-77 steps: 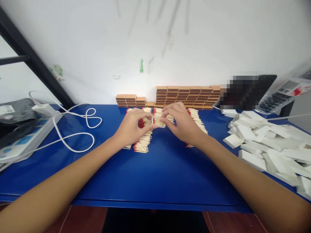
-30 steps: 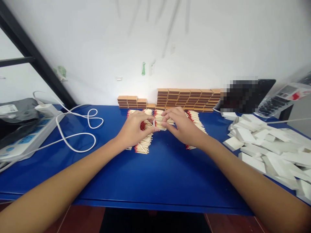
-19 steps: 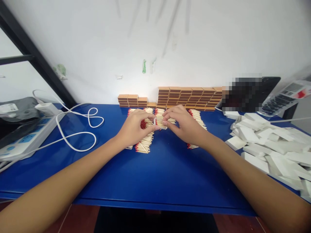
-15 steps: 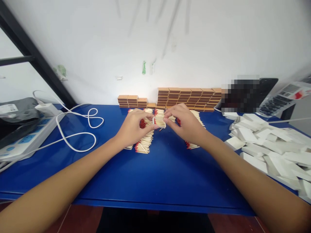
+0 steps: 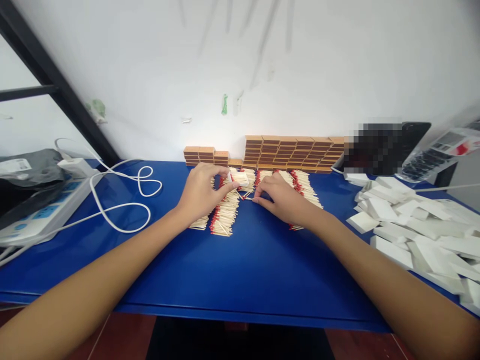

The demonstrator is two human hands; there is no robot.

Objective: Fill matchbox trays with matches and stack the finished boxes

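Observation:
Between thumb and fingers, my left hand (image 5: 202, 189) grips the end of a small white matchbox tray (image 5: 240, 179) with matches lying in it. My right hand (image 5: 279, 196) is lower and to the right, its thumb and fingertips pinched at the end of a loose match (image 5: 248, 198) just above the blue table. Rows of red-headed matches (image 5: 225, 215) lie under and beside my left hand. More matches (image 5: 309, 190) spread behind and past my right hand, which partly hides them.
Stacked brown matchboxes (image 5: 294, 152) line the wall. A heap of white trays (image 5: 416, 220) covers the right side of the blue table (image 5: 240, 280), with a dark phone (image 5: 414, 142) behind it. On the left are a power strip (image 5: 48, 212) and a looping white cable (image 5: 123, 230).
My right hand has left the tray and moved down to the loose matches. My left hand keeps the tray, now tilted differently and slightly higher, with the matches in it more visible.

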